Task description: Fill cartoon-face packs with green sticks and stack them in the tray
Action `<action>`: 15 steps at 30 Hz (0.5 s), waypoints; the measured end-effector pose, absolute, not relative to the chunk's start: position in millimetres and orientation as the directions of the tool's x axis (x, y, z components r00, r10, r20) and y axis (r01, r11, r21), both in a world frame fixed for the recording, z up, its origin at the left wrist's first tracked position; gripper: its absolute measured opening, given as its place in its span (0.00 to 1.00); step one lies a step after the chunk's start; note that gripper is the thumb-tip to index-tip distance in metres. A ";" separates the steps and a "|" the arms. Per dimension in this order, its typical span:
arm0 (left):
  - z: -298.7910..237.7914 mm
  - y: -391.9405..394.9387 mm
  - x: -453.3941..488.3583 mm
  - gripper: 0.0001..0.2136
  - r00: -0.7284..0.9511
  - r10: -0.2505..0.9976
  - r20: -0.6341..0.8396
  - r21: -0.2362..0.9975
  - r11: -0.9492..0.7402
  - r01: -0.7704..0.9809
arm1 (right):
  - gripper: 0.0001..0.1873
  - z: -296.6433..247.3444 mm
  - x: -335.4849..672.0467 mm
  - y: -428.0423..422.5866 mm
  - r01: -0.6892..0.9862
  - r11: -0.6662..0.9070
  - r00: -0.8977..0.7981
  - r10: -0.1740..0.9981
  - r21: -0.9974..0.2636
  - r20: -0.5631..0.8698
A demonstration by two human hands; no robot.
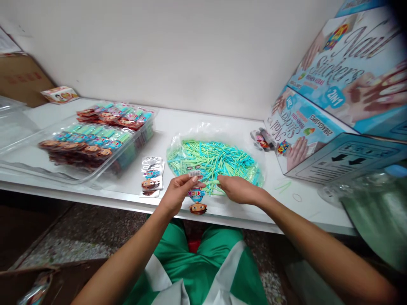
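Observation:
My left hand (178,193) pinches a small printed plastic pouch (196,195) by its upper part; a cartoon face hangs at its lower end, over the table's front edge. Between my fingers, my right hand (237,189) grips light green sticks (212,183), whose left ends are close to the pouch; whether they are inside it I cannot tell. Just behind both hands a clear plastic bag (259,163) lies spread, heaped with thin green and blue sticks (219,156). To the left lies a small stack of flat printed pouches (151,176).
A clear tray (92,180) with several filled pouches (92,137) stands at left. Nail sticker boxes (305,127) rise at right, near a small dark packet (263,140) and a clear bottle (333,192). Loose green sticks (284,186) lie on the white table (203,116).

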State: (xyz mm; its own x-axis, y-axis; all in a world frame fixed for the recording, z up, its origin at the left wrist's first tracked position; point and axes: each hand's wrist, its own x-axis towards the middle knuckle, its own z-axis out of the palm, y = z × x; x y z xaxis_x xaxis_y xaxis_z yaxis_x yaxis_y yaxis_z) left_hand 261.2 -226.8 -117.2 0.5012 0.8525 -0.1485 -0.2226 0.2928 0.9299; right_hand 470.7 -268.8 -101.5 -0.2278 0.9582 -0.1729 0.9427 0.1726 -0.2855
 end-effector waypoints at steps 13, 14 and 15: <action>-117.4 -240.2 279.8 0.14 0.586 0.790 -0.180 0.918 0.349 -0.189 | 0.14 -85.2 448.1 -282.5 0.687 0.110 -0.144 0.989 -0.718 0.014; -116.8 -240.9 280.2 0.14 0.599 0.784 -0.166 0.913 0.351 -0.206 | 0.14 -86.1 447.5 -282.7 0.706 0.107 -0.136 0.991 -0.700 0.015; -116.5 -241.2 280.5 0.14 0.609 0.778 -0.156 0.912 0.351 -0.214 | 0.13 -86.8 446.9 -283.2 0.721 0.109 -0.134 0.991 -0.685 0.016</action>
